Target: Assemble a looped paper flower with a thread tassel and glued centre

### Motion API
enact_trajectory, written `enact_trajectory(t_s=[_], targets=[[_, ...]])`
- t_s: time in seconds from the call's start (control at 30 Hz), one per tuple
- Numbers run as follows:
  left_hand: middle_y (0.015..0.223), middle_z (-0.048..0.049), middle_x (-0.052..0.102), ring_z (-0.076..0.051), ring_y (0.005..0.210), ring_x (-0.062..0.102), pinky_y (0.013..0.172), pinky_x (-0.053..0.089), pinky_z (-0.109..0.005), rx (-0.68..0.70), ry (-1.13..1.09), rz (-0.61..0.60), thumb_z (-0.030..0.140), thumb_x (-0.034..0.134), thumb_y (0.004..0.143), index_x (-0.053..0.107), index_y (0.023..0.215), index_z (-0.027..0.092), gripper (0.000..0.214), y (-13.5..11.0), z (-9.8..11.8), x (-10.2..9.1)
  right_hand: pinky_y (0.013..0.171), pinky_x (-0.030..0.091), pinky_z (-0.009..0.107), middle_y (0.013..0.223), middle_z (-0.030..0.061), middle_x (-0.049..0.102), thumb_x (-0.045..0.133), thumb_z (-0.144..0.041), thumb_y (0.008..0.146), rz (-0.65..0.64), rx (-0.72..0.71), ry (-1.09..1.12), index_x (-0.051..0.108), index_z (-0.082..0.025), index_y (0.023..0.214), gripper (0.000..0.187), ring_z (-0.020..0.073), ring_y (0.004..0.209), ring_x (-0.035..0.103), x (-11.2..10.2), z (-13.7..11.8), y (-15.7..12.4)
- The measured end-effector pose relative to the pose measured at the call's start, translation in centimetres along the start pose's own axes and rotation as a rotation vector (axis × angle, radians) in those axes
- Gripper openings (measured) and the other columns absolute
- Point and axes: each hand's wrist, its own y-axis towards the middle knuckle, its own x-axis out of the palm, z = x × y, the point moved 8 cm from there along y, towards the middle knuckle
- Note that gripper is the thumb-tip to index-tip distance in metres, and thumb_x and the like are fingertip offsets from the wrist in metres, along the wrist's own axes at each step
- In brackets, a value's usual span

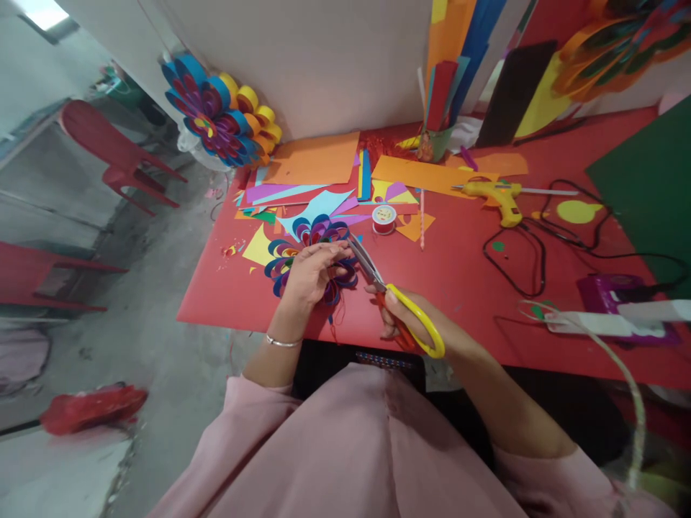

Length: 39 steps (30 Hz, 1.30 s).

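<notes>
My left hand [310, 272] rests with curled fingers on a blue, purple and red looped paper flower [324, 234] that lies on the red table [458, 280]. My right hand [402, 316] grips yellow and red handled scissors [415, 316]. Their metal blades [364, 260] point up and left toward the flower, close beside my left fingers. Thin red threads hang from the flower over the table's front edge.
Coloured paper sheets and scraps [318, 162] cover the table's far side. A small red spool [384, 219], a yellow glue gun [499, 196] with black cables, a green sheet [648, 187] and a finished paper flower [221, 111] are nearby. Red chairs [116, 155] stand at left.
</notes>
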Motion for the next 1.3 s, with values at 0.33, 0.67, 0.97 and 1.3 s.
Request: enact_trajectory(t_s=[0.33,0.67,0.97,1.3], targets=[[0.101,-0.0079,0.08,-0.019,0.086,0.076,0.061,0.06,-0.026,0.008,-0.04,0.017,0.025,0.088,0.06,0.073,0.074,0.016,0.022,0.1,-0.2,-0.3,0.064,0.059,0.027,0.071,-0.0062,0.049,0.067,-0.08,0.085,0.02,0.064,0.1,0.067,-0.02,0.13,0.075,0.0094,0.058,0.049,0.4,-0.2,0.1],[0.106,-0.0096,0.079,-0.022,0.092,0.077,0.059,0.057,-0.023,0.011,0.019,-0.017,0.025,0.088,0.06,0.073,0.07,0.015,0.02,-0.5,-0.2,-0.2,0.05,0.042,0.026,0.059,-0.0035,0.051,0.055,-0.082,0.09,0.314,-0.049,-0.306,0.074,-0.021,0.101,0.065,0.0123,0.049,0.047,-2.9,-1.7,-1.4],[0.077,-0.0032,0.073,-0.006,0.048,0.054,0.035,0.026,-0.015,-0.019,0.047,-0.07,0.032,0.089,0.064,0.076,0.078,0.015,0.026,-0.8,-1.1,0.9,0.06,0.042,0.035,0.104,0.0227,0.077,0.045,-0.047,0.104,0.951,0.195,-1.463,0.06,-0.01,0.144,0.056,0.0336,0.081,0.073,-8.2,-4.5,-5.9],[0.063,-0.001,0.067,-0.004,0.042,0.043,0.038,0.021,-0.018,0.029,0.15,-0.081,0.04,0.09,0.065,0.077,0.076,0.017,0.029,-1.9,-2.0,2.3,0.087,0.051,0.042,0.113,0.0177,0.078,0.045,-0.036,0.105,0.936,-0.24,-1.279,0.078,-0.015,0.113,0.04,0.0315,0.104,0.07,-6.0,-6.5,-5.2]])
